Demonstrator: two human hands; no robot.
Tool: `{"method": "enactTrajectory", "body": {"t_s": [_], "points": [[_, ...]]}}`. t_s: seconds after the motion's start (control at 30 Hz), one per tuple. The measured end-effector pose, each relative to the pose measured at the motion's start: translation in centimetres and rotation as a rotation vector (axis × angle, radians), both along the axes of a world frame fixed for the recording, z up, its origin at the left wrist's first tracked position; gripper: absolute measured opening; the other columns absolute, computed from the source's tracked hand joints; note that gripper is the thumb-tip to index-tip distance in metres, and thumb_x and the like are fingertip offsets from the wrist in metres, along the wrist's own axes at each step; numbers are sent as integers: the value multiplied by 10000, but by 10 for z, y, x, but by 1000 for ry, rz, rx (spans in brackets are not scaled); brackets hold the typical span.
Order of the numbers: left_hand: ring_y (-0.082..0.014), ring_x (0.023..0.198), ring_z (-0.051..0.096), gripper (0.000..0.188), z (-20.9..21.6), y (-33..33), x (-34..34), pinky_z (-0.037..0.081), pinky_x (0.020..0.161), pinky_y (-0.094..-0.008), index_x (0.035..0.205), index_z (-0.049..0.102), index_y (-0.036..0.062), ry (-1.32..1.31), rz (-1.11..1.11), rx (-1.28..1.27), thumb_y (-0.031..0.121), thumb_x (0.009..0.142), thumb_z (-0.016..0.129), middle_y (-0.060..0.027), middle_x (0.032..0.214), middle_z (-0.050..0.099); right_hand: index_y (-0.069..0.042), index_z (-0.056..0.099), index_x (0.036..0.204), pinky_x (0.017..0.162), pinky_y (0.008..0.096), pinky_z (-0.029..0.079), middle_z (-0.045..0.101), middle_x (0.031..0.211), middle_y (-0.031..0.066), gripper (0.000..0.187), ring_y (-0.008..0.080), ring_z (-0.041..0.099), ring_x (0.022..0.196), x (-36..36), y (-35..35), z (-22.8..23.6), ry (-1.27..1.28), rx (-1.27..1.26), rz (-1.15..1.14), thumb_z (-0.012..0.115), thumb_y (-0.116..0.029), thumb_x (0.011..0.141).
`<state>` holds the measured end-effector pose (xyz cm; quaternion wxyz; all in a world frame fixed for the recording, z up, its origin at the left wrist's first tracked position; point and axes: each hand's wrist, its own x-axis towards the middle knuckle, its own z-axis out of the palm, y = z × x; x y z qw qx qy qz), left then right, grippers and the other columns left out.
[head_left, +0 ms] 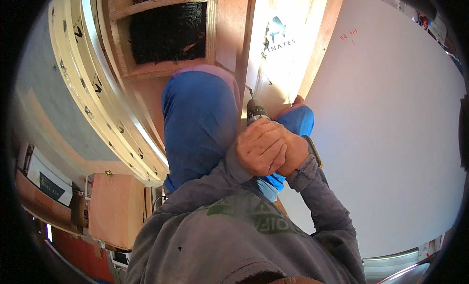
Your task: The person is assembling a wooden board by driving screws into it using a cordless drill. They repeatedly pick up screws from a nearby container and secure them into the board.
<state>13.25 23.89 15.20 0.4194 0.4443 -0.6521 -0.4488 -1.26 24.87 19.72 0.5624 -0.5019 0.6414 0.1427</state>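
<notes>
A power drill (255, 109) with a dark chuck points away from me, its bit close to the edge of an upright wooden board (245, 44). Whether the bit touches the wood I cannot tell. My left hand (261, 146) is closed over the back of the drill, pressed against my right hand (294, 149). The right hand is closed too, wrapped round the drill from the other side. Both hands hide most of the drill's body and its handle. A dark watch (313, 151) sits on my right wrist.
My blue-trousered knee (199, 118) is left of the board. A large white panel (386, 132) fills the right side. Beyond the drill is a brightly lit white panel (288, 49) with printing. Long wrapped pale boards (95, 84) and a wooden box (117, 208) lie left.
</notes>
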Motion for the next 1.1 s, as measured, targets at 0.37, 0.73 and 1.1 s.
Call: {"method": "enactTrajectory", "body": {"t_s": [0.37, 0.73, 1.1], "points": [[-348, 847, 690, 65, -10, 35, -6, 581, 823, -485, 837, 669, -16, -35, 105, -99, 46, 846, 657, -166, 918, 677, -80, 590, 1211, 744, 494, 569, 716, 941, 208, 468, 427, 702, 874, -11, 21, -20, -81, -211, 41, 700, -286, 805], [-301, 1067, 658, 256, -70, -3, -30, 509, 923, -363, 1134, 667, -38, 22, 441, 386, 90, 981, 505, -228, 1158, 682, 13, 678, 1074, 721, 410, 569, 726, 902, 198, 407, 338, 707, 795, -54, 79, 38, -88, -543, -333, 665, 3, 667], [-333, 1029, 714, 362, -177, 94, -23, 543, 913, -425, 1140, 724, 45, -600, 199, 666, 335, 933, 659, -203, 1116, 732, 70, 592, 1219, 598, 313, 496, 659, 1107, 208, 599, 202, 587, 627, 4, 346, 151, -162, -515, -1505, 654, 40, 623]]}}
